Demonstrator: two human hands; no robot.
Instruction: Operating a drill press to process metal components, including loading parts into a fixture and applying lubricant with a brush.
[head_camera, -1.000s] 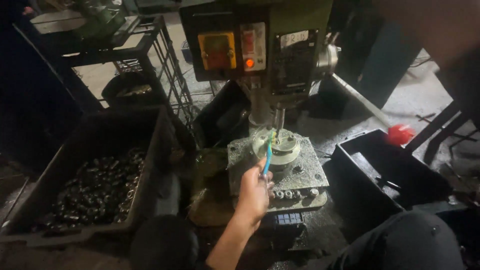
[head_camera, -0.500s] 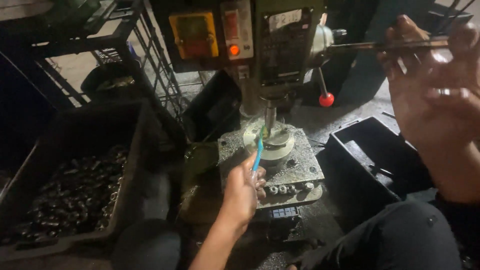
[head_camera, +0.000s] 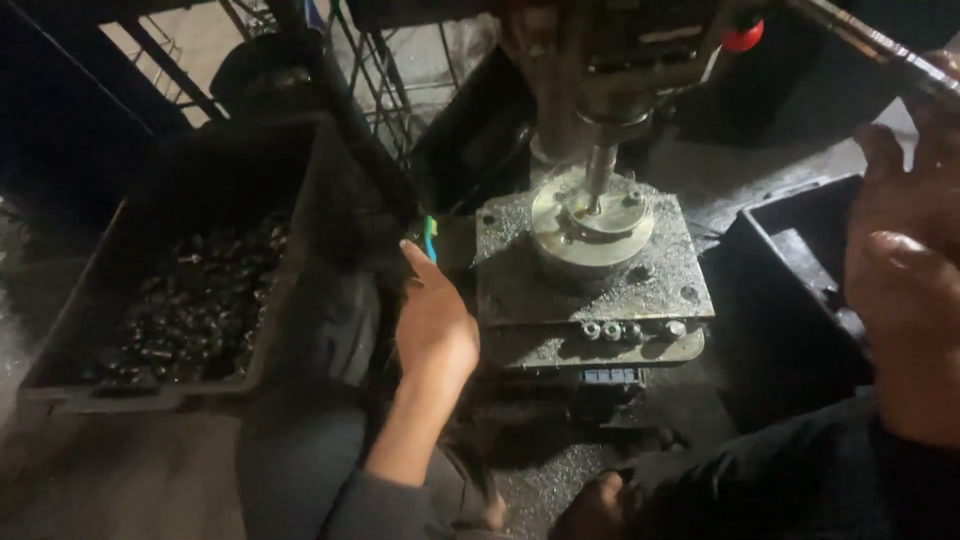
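My left hand (head_camera: 436, 322) holds a thin blue stick-like tool (head_camera: 431, 238) upright, just left of the drill press table (head_camera: 520, 290). On that table sits a round metal fixture (head_camera: 590, 225) with the drill spindle (head_camera: 598, 165) lowered onto its centre. My right hand (head_camera: 905, 270) is raised close to the camera at the right edge, its fingers wrapped around the long metal feed lever (head_camera: 870, 45), which ends in a red knob (head_camera: 742, 36).
A dark crate of small metal parts (head_camera: 185, 300) stands at the left. A black bin (head_camera: 790, 270) stands to the right of the press. Three small nuts (head_camera: 630, 330) lie along the table's front edge. A wire rack (head_camera: 380, 70) stands behind.
The view has dropped closer to the press. My left hand has pulled the blue tool away from the fixture to the left. My right hand has swung the lever down, and the spindle now meets the fixture.
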